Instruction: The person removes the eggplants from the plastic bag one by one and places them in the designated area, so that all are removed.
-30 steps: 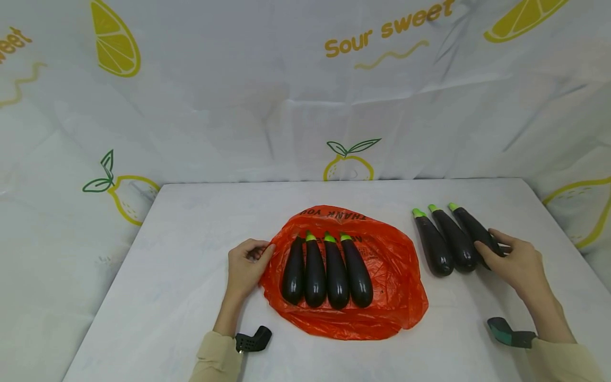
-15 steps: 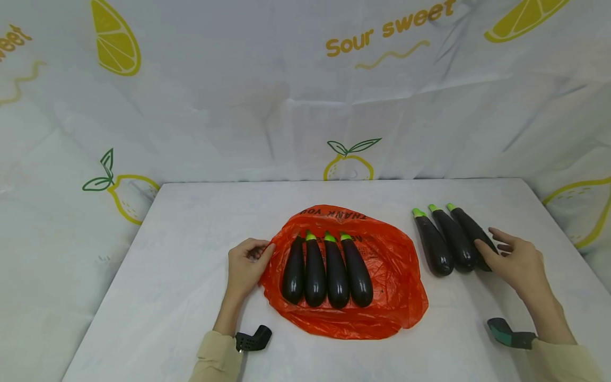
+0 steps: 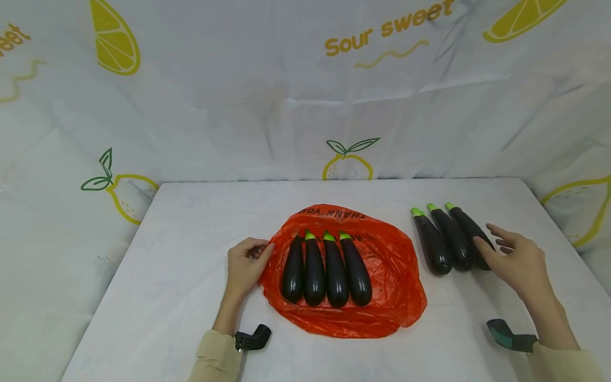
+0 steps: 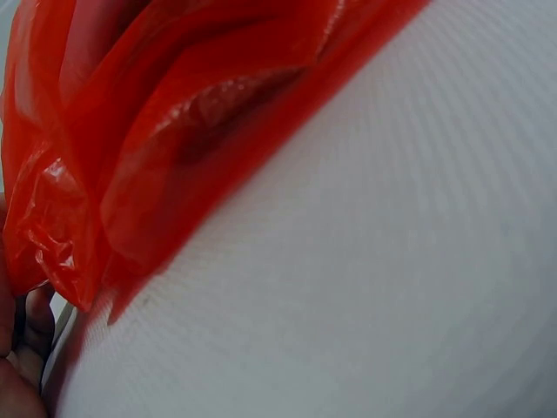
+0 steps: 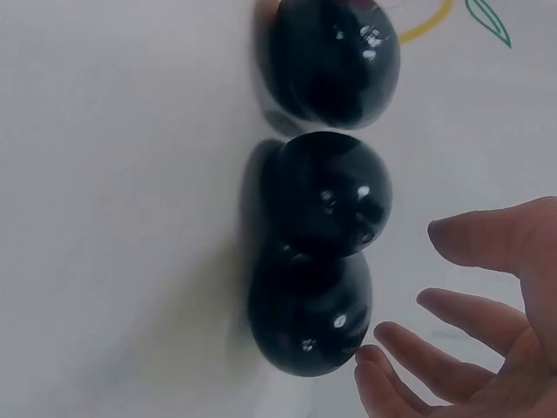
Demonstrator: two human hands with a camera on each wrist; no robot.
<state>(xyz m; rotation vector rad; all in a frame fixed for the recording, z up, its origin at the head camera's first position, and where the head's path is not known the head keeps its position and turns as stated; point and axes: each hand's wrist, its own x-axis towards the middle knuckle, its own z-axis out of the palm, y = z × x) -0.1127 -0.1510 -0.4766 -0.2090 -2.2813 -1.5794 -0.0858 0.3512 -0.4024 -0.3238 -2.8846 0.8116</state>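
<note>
My left hand (image 3: 244,265) pinches the left edge of a red plastic bag (image 3: 396,297) between thumb and fingers. The bag lies spread flat, with several dark eggplants (image 3: 314,273) side by side on it, green stem ends pointing away. In the left wrist view, crumpled bag film (image 4: 200,113) hides most of that hand. My right hand (image 3: 517,260) hovers with fingers spread beside the rightmost of three eggplants (image 3: 470,225) lying right of the bag. The right wrist view shows their round ends (image 5: 313,305) in a row, and the hand (image 5: 487,322) holding nothing.
A white-covered table (image 3: 191,233) carries everything. Behind it hangs a white cloth (image 3: 229,106) printed with lemons and lettering. Black camera mounts (image 3: 253,337) are strapped at both wrists, near the table surface.
The rightmost eggplant's blunt end has come down and left, against its neighbour. My right hand's fingers have loosened from it and spread. My left hand stays on the bag's edge.
</note>
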